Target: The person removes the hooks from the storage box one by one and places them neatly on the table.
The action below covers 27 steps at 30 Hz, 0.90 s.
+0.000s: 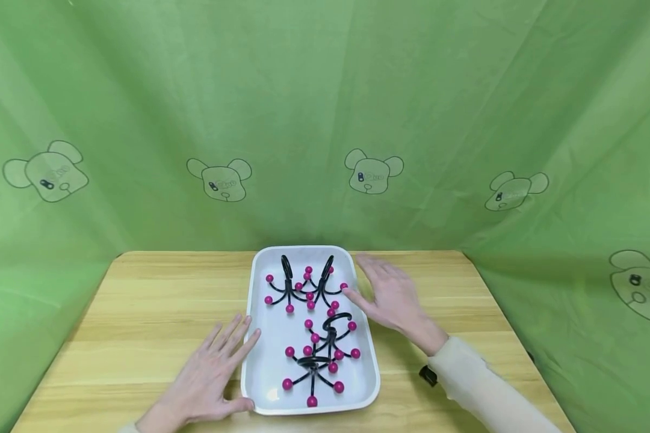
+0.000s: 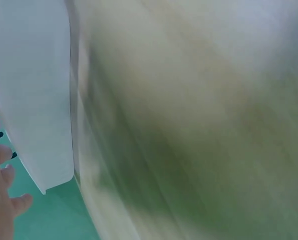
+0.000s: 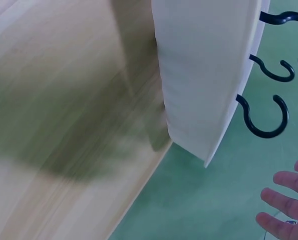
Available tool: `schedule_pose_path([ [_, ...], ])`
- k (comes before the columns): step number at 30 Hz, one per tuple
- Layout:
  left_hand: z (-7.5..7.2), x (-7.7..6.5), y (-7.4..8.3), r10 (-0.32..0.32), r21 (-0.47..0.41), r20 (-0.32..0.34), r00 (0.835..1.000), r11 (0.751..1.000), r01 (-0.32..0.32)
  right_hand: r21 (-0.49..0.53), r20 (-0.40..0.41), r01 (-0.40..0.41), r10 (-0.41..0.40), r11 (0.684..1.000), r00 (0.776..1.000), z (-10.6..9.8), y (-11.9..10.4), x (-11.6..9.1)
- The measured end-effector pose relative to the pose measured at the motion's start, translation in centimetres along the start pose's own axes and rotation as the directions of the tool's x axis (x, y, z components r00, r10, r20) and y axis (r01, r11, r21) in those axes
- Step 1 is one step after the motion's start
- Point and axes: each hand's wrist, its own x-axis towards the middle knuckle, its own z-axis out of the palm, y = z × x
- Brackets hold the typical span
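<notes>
A white rectangular tray point(image 1: 273, 337) lies on the table and holds several black hanger hooks with curved tops and spread arms tipped with magenta balls. Two stand at the far end, one of them a hook point(image 1: 288, 285) on the left; another hook point(image 1: 313, 364) is at the near end. Fingers extended and spread, my left hand point(image 1: 208, 373) is at the tray's left side, its thumb by the near left corner. My right hand point(image 1: 390, 294) is beside the far right rim, fingers straight, thumb over the edge. Whether either hand touches the tray, I cannot tell. Neither grips anything.
The wooden table point(image 1: 168, 300) extends on both sides of the tray. A green curtain point(image 1: 303, 90) with mouse-head outlines surrounds it at the back and sides. Beneath the right forearm lies a small black object point(image 1: 428, 376) of unclear kind.
</notes>
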Motion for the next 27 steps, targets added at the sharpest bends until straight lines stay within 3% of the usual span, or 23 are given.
schedule_pose_path([
  [11, 0.7, -0.2, 0.5, -0.009, 0.022, -0.009, 1.000, 1.000, 0.009, -0.003, -0.044, 0.057, -0.057, 0.998, 0.997, 1.9, -0.1, 1.6],
  [27, 0.6, -0.5, 0.7, -0.039, 0.036, 0.011, 0.999, 0.999, 0.039, -0.043, -0.041, 0.100, -0.102, 0.994, 0.994, 3.6, -0.3, 3.8],
])
